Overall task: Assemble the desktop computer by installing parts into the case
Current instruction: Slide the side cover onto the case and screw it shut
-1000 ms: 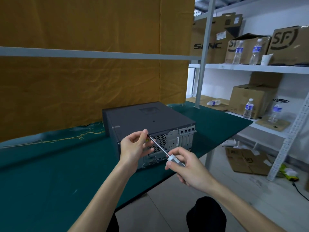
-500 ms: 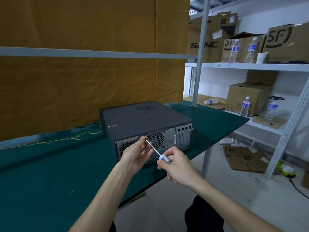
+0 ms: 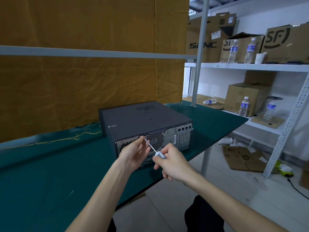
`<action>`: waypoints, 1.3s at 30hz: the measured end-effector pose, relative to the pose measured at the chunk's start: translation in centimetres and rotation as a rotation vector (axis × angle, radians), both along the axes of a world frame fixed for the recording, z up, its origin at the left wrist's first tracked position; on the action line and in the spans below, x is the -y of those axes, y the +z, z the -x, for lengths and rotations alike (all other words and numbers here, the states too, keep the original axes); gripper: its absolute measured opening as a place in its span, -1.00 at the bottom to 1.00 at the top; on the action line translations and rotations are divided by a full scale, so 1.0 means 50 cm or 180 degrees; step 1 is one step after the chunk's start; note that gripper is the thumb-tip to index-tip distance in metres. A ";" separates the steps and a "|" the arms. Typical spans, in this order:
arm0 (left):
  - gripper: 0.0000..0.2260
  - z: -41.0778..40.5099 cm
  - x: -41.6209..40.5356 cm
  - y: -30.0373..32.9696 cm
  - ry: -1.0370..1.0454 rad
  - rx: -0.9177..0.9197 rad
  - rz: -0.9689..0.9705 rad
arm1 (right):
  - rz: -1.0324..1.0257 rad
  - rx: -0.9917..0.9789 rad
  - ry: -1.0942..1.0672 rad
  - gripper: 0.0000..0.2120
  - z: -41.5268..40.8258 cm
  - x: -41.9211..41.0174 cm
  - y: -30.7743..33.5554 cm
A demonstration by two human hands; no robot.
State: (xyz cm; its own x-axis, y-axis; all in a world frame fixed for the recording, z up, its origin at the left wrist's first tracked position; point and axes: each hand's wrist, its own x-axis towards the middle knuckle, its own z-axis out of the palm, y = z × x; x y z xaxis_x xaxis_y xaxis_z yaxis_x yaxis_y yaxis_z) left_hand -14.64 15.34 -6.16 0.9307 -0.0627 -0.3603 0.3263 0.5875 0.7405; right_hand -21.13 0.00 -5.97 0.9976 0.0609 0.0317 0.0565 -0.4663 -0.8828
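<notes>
The left hand (image 3: 133, 154) is covering the lower ports on the computer case (image 3: 143, 121), and the right hand (image 3: 173, 162) is hiding most of the screwdriver (image 3: 151, 146) handle. The screw at its tip is proving too small to tell. The worktop (image 3: 41, 173) is running off the left edge.

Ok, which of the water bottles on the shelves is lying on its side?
The water bottle on the lower shelf, just right of the grey post, lies flat on cardboard. The other four bottles stand upright.
</notes>
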 end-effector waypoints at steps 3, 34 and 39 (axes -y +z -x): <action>-0.89 -0.002 0.000 -0.001 0.0009 0.0019 -0.0042 | -0.0032 -0.0044 -0.0020 -0.81 0.000 -0.001 0.004; -0.84 0.020 0.019 0.017 -0.0403 0.0246 -0.0035 | -0.0241 -0.0751 0.0012 -0.71 0.016 -0.008 0.051; -0.80 0.018 0.037 0.007 -0.0149 0.0402 -0.0576 | 0.0741 -0.0114 -0.0308 -0.80 0.022 -0.007 0.033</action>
State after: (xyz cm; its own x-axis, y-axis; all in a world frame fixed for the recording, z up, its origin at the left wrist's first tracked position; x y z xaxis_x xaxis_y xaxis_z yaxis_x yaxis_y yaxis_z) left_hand -15.53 13.50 -5.80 0.9668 -0.0516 -0.2503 0.2479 0.4277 0.8693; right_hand -22.23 0.35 -4.34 0.9994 -0.0333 -0.0075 -0.0276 -0.6591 -0.7516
